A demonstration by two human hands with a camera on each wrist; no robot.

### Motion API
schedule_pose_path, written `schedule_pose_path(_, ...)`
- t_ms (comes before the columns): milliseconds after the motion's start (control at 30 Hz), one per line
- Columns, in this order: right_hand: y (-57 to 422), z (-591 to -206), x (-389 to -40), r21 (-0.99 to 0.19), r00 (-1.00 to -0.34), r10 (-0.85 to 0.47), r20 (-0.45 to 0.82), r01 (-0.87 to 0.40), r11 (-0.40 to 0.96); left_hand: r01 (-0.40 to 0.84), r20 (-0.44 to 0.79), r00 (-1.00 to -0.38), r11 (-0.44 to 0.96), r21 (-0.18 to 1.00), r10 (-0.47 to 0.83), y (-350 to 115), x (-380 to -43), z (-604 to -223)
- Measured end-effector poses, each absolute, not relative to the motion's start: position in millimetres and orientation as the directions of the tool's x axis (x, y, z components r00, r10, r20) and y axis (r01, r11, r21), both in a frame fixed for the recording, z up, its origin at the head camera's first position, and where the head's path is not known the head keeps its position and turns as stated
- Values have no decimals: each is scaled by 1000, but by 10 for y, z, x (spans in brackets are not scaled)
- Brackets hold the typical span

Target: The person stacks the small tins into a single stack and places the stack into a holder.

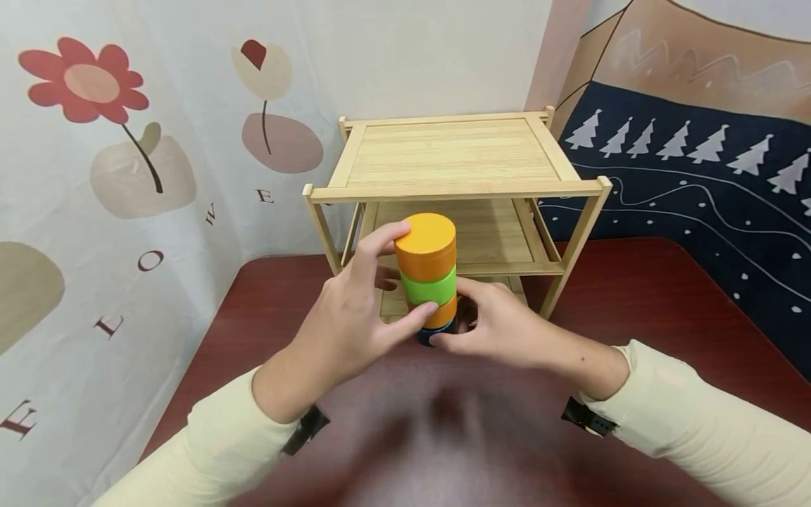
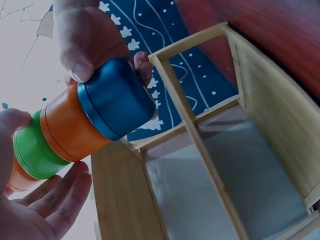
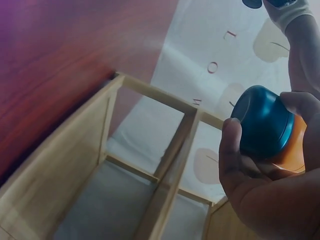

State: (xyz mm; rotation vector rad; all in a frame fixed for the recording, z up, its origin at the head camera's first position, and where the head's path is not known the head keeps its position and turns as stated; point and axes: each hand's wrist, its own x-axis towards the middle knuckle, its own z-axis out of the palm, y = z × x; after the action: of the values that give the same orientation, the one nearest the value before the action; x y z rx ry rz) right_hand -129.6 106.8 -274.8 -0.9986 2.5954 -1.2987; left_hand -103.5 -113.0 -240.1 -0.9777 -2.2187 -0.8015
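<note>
A column of stacked round containers (image 1: 426, 264) is held up in front of the shelf, slightly tilted. From the top it runs orange, bright green, orange, then a dark blue container (image 2: 120, 100) with rounded edges at the bottom. My left hand (image 1: 342, 306) grips the upper part, index fingertip at the top orange rim and thumb across the front lower down. Around the bottom, my right hand (image 1: 507, 325) holds the blue container between thumb and fingers. The right wrist view shows the right fingers curled round that blue end, with an orange section (image 3: 295, 150) partly hidden behind them.
A light wooden shelf (image 1: 443, 151) with stacked levels stands just behind the hands on a dark red table (image 1: 266, 310). A curtain with flowers and letters (image 1: 190, 162) hangs at the left. At the right is a dark blue cloth (image 1: 716, 190) with white trees.
</note>
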Motion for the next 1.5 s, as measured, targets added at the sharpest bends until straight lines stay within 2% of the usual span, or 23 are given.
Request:
schedule_pose_path(367, 1076, -2514, -1319, -697, -782, -577, 237, -550, 459, 788, 720, -549, 549, 278, 424, -1111, -1092, -2185)
schedule_pose_path(633, 1119, -2321, -1319, -673, -802, -556, 218, -536, 509, 801, 735, -524, 541, 255, 430, -1077, -1137, -2022)
schedule_pose_path(867, 1123, -2138, -1361, -628, -796, -545, 262, -570, 530, 809, 745, -503, 541, 228, 438, -1064, -1162, -1820)
schedule_pose_path(1000, 1137, -2056, -1393, -620, -801, -538, 261, -567, 543, 806, 737, -518, 537, 249, 435, -1059, -1177, -1739)
schedule_pose_path(1233, 1176, -1907, -1460, -593, -808, -527, 264, -567, 572, 790, 694, -579, 506, 347, 428, -1022, -1265, -1577)
schedule_pose_path(1500, 1164, -1742, -1597, -595, -795, -526, 303, -589, 547, 774, 678, -601, 519, 363, 422, -998, -1418, -1383)
